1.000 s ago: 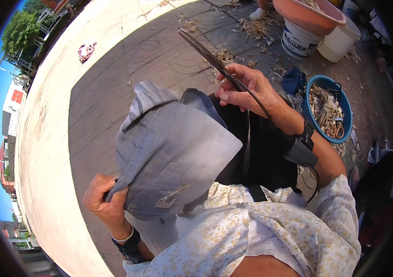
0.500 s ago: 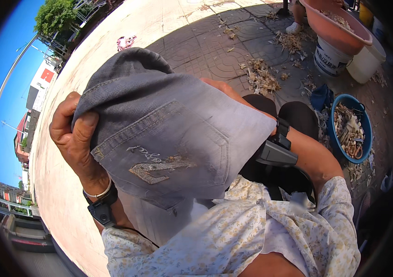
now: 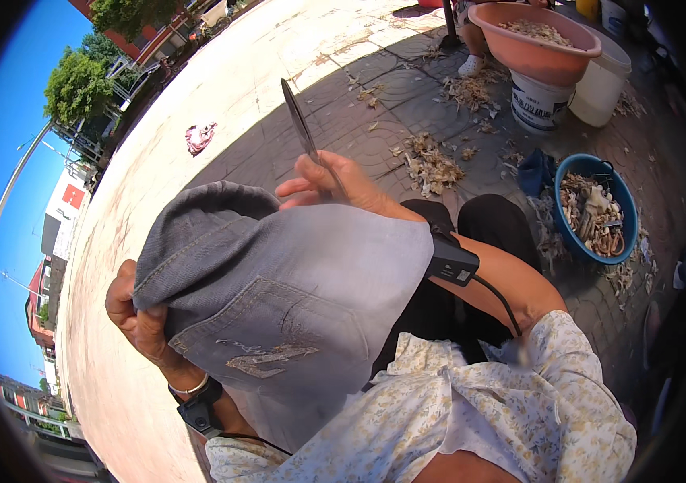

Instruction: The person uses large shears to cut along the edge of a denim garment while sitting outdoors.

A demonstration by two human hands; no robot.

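Note:
A piece of grey denim [image 3: 222,241] with a stitched jeans pocket [image 3: 287,330] spreads over my lap. The pocket has a frayed, pale decoration. My left hand [image 3: 140,314] is closed on the denim's left edge, thumb on the near side and fingers behind. Beyond the cloth's far edge, my right hand [image 3: 335,181] holds a long, narrow metal blade [image 3: 299,117] that points up and away. The blade's handle end is mostly covered by the hand, so I cannot tell if it is a knife or scissors. The right wrist lies behind the cloth.
At right, a blue basin [image 3: 633,217] holds pale dried scraps, with a dark blue cloth [image 3: 536,173] beside it. Farther back, a pink basin [image 3: 520,56] rests on a white bucket [image 3: 538,105]. Scraps [image 3: 427,165] litter the paving. A crumpled pink cloth [image 3: 200,138] lies far left.
My right hand, earlier mostly behind the denim, now shows above its far edge with the blade raised. The denim has sunk lower in view, still in my left hand. The view has shifted.

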